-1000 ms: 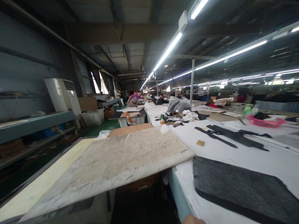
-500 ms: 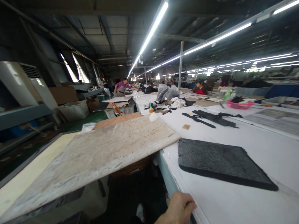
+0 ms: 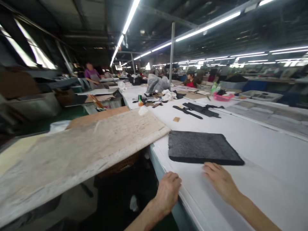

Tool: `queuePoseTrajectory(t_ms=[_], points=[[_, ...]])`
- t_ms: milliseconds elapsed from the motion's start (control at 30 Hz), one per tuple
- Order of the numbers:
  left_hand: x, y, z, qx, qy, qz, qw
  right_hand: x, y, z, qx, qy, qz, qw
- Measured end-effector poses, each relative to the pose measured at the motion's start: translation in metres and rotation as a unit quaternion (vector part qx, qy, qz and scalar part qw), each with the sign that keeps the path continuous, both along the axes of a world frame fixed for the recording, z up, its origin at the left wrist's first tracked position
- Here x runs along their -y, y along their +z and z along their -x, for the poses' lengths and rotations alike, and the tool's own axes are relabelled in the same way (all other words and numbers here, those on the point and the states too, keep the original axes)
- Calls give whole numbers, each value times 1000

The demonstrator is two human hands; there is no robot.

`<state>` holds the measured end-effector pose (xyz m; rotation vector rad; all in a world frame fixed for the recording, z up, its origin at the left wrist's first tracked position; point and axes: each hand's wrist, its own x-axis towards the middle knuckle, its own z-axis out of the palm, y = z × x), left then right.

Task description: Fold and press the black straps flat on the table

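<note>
My left hand is closed, its fingers curled at the edge of the white table; whatever may be inside the curl is hidden. My right hand reaches over the tabletop with its fingers stretched forward. Its fingertips are at the near edge of a dark grey stack of fabric-like sheets, but whether they touch it I cannot tell. The stack lies flat near the table's left side. Beyond it are a small tan block and several black cut strips.
A large worn board juts out left, its corner by the table edge. Farther back are an orange-tipped bottle, grey plastic bags and a pink basket. Two people, one in purple and one in red, are at tables beyond.
My right hand has come into view beside the dark stack. My left hand is still at the table edge, with more of the forearm showing. The view has turned right and tilted down.
</note>
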<state>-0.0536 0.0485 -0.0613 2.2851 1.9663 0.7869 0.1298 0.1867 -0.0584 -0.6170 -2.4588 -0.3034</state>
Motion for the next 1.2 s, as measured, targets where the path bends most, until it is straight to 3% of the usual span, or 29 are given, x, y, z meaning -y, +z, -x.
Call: queuePoseTrajectory(t_ms=[133, 233, 333, 400, 600, 733, 900, 1067, 1200], points=[[-4, -3, 6, -13, -23, -45, 999, 9, 3, 35, 82, -29, 30, 996], [-8, -4, 8, -28, -15, -43, 999, 7, 1, 70, 126, -49, 2, 991], [-14, -4, 8, -36, -9, -23, 999, 3, -3, 84, 164, -57, -13, 985], [-18, -4, 7, -32, -16, -8, 999, 0, -3, 85, 184, -57, 6, 981], [-37, -3, 3, -41, -36, 0, 999, -11, 15, 86, 202, -97, 166, 960], [-57, -2, 5, -83, -36, -11, 996, -22, 21, 86, 196, -106, 204, 953], [-71, -4, 8, -135, 21, 34, 990, -23, 16, 93, 181, -138, 235, 945], [-69, -3, 4, -148, 81, 80, 982, -17, 10, 95, 147, -182, 249, 940], [-62, -21, -2, -182, 83, 67, 978, -27, -2, 75, 3, -184, 257, 949]])
